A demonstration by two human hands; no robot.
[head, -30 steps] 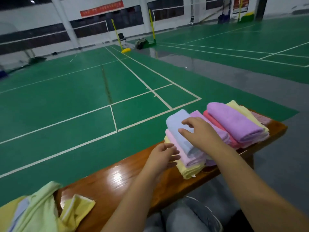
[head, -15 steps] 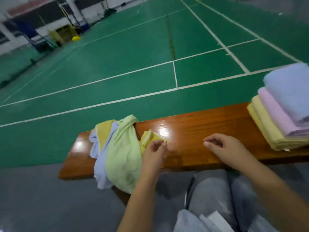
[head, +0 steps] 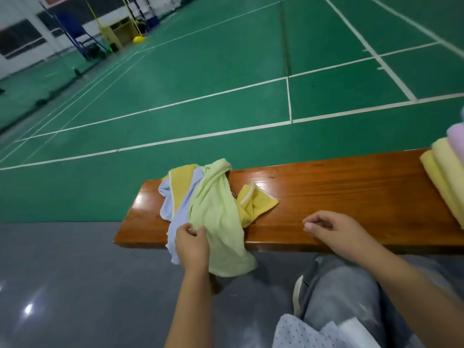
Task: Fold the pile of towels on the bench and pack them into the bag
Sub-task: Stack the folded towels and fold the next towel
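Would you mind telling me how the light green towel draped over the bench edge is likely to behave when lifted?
The light green terry towel looks floppy: it hangs in soft folds over the wooden bench edge. Lifted by the left hand pinching its edge, it would probably dangle. It overlaps the pale blue towel and yellow towel, so it may drag them.

- Folded stack [head: 444,177] runs off my right edge;
- worktop [head: 339,192] cut there too;
- yellow towel [head: 253,204] mostly buried under the green towel [head: 216,222].

Bare bench [head: 351,187] between towel heaps.
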